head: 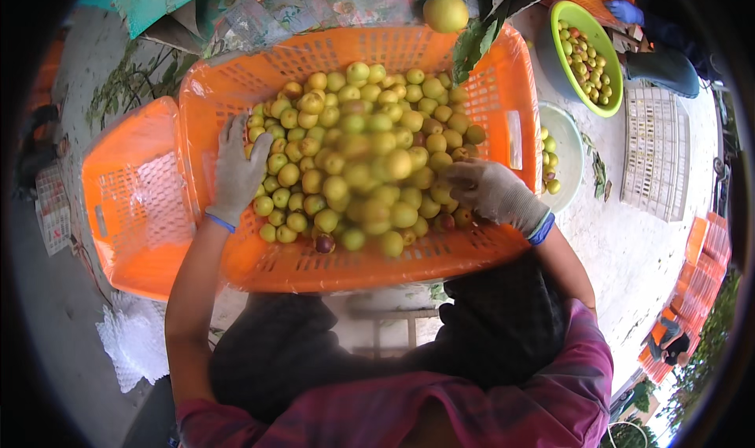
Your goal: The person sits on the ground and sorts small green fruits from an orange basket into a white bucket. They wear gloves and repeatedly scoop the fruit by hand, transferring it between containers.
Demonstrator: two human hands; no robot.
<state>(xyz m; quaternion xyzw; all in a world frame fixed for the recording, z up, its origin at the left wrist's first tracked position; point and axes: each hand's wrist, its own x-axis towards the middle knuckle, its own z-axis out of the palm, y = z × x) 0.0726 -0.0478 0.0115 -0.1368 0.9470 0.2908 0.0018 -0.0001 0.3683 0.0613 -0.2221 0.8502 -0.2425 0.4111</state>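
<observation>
A large orange plastic crate (354, 277) lies before me, lined with clear film and heaped with yellow-green plum-like fruit (289, 175), a few of them dark red. My left hand (240, 162), in a pale knit glove, rests at the left edge of the heap, thumb and fingers spread, holding nothing. At the right edge of the heap my right hand (492, 191), gloved too, has its fingers curled down at the fruit; whether it grips one is hidden. The middle of the heap is blurred. One yellow fruit (445, 13) appears above the far rim beside a green leaf (469, 50).
A second orange crate (133, 194) adjoins on the left, with white foam netting (133, 342) below it. To the right stand a green basin (616, 76) of fruit, a pale basin (575, 159) and a white crate (655, 147). A co-worker's blue-gloved hand (625, 12) is at top right.
</observation>
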